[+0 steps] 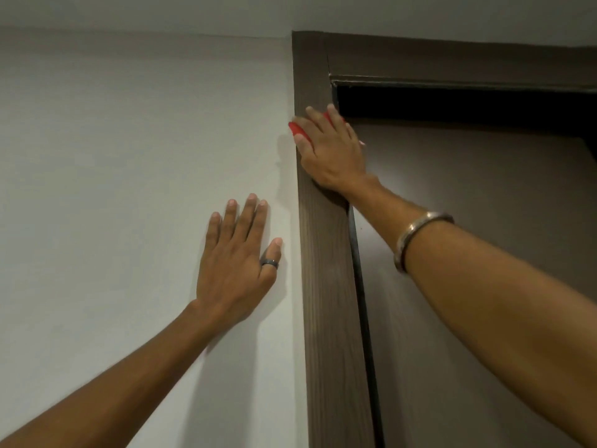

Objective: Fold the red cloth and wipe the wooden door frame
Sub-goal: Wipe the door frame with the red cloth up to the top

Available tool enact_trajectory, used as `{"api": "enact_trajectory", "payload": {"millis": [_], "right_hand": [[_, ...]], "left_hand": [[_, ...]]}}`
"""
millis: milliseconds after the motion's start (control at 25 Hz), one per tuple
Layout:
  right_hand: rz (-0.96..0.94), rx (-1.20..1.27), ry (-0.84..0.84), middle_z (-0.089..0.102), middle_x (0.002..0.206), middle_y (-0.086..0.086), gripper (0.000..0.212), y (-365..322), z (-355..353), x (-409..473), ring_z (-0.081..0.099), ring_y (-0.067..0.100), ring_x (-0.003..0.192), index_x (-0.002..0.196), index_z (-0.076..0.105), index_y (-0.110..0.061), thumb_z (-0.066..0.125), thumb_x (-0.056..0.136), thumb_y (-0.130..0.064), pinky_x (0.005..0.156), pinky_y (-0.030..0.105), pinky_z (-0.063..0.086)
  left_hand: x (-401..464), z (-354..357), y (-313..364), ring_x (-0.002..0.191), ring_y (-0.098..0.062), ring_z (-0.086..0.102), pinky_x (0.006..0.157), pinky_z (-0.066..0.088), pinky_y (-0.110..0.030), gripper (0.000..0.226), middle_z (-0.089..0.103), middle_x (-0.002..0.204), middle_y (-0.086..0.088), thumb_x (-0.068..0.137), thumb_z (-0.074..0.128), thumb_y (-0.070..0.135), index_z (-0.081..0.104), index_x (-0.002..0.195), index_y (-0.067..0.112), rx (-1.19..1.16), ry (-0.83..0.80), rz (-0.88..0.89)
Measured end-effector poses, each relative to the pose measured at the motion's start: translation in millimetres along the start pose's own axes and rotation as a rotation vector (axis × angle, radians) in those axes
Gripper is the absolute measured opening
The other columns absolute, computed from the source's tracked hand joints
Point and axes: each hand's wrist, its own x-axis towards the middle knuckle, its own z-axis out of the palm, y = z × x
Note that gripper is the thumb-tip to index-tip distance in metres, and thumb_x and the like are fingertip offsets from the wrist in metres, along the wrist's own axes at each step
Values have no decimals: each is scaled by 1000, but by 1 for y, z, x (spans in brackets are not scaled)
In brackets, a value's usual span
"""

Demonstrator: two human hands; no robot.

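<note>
The frame (pixel 326 286) is dark brown wood with a fine straight grain that runs along each flat, square-edged board. Its left upright has its long axis running from the bottom of the view up to the corner near the ceiling (pixel 290 11), leaning slightly left in the wide-angle view. There a butt joint meets the top board, which runs off to the right. A thin black strip lines the inner edge of the upright, and beyond the top board the gap is black. The door (pixel 484 221) to the right is a smooth, matte brown panel.

The cloth (pixel 298 130) is bright red and sits high on the upright, just below the corner, pressed under the right hand (pixel 329 153). Only small bits show: a rounded edge sticking out left past the frame toward the wall (pixel 113 156), and a sliver between the fingers. Its fold cannot be made out. The right hand lies nearly flat over it, fingers pointing up, with a metal bangle (pixel 416 236) on the forearm.

The left hand (pixel 237 270) is spread open and empty, palm flat on the smooth, pale wall just left of the frame, a dark ring (pixel 269 262) on one finger.
</note>
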Motion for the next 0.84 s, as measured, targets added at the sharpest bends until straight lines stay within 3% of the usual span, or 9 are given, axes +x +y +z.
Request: {"api": "enact_trajectory", "payload": {"millis": [120, 280, 440, 600, 840], "right_hand": [[44, -10, -85, 18, 174, 0, 57, 2, -15, 46, 3, 31, 163, 161, 27, -28, 24, 109, -49, 130, 59, 8], [77, 3, -44, 20, 173, 0, 56, -4, -11, 31, 6, 31, 162, 161, 26, -28, 26, 109, -48, 130, 58, 12], [77, 17, 31, 28, 169, -1, 54, -19, 2, -40, 15, 30, 161, 158, 32, -29, 29, 108, -48, 129, 59, 18], [126, 26, 3, 26, 171, -2, 56, -42, 3, -124, 14, 29, 161, 160, 31, -30, 30, 107, -48, 129, 59, 17], [217, 17, 3, 20, 173, -8, 60, -83, 14, -283, 6, 24, 163, 163, 24, -35, 28, 105, -52, 130, 56, 14]], "left_hand": [[-1, -2, 3, 160, -16, -24, 133, -13, -42, 73, -20, 175, 5, 102, 9, 58, -12, 166, 27, -1, -18, -9], [-5, -2, 2, 160, -16, -25, 132, -14, -42, 72, -21, 174, 5, 101, 5, 61, -14, 163, 31, -2, -11, -34], [-14, -5, 6, 162, -23, -18, 133, -8, -49, 72, -14, 176, 0, 102, 12, 59, -6, 166, 31, -4, -1, -105], [-68, 3, 16, 163, -31, -13, 132, -4, -57, 75, -9, 177, -6, 102, 21, 57, 3, 168, 26, 11, 9, -183], [-173, 12, 24, 163, -37, 0, 130, 8, -64, 80, 1, 177, -11, 99, 37, 54, 13, 167, 19, 44, 20, -125]]}}
